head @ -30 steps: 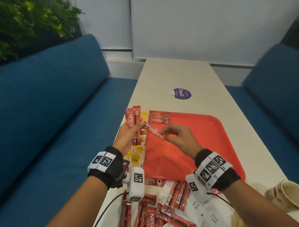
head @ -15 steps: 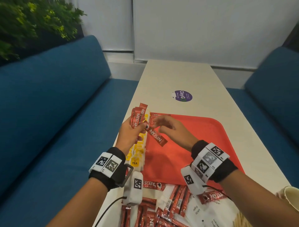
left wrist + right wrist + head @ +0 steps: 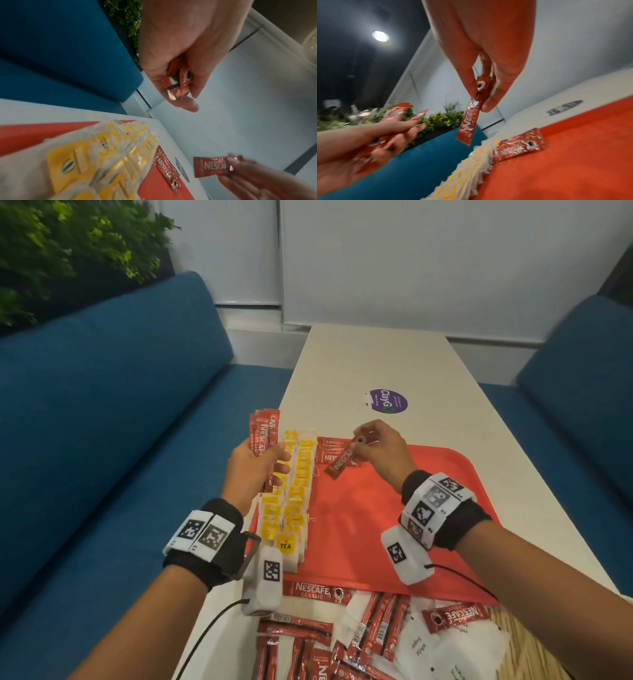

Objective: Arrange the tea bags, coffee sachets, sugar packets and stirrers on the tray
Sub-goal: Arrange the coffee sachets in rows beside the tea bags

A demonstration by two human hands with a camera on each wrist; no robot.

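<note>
A red tray (image 3: 428, 508) lies on the white table. Two rows of yellow-tagged tea bags (image 3: 294, 498) run along its left side. At the tray's far left corner lie a few red coffee sachets (image 3: 330, 451). My right hand (image 3: 376, 446) pinches one coffee sachet (image 3: 342, 463) by its top end, hanging just above that corner; the same sachet (image 3: 470, 120) dangles in the right wrist view. My left hand (image 3: 255, 463) grips a bunch of coffee sachets (image 3: 262, 436) upright, left of the tea bags, their lower ends (image 3: 176, 83) seen in the left wrist view.
Near the table's front edge lies a heap of loose coffee sachets (image 3: 308, 642), white sugar packets (image 3: 431, 648) and wooden stirrers (image 3: 527, 642). A purple sticker (image 3: 386, 401) marks the table beyond the tray. Blue sofas (image 3: 102, 422) flank both sides.
My right hand has carried the single sachet away from my left hand, up and towards the tray's far left corner. My left hand has drawn back left with its bunch.
</note>
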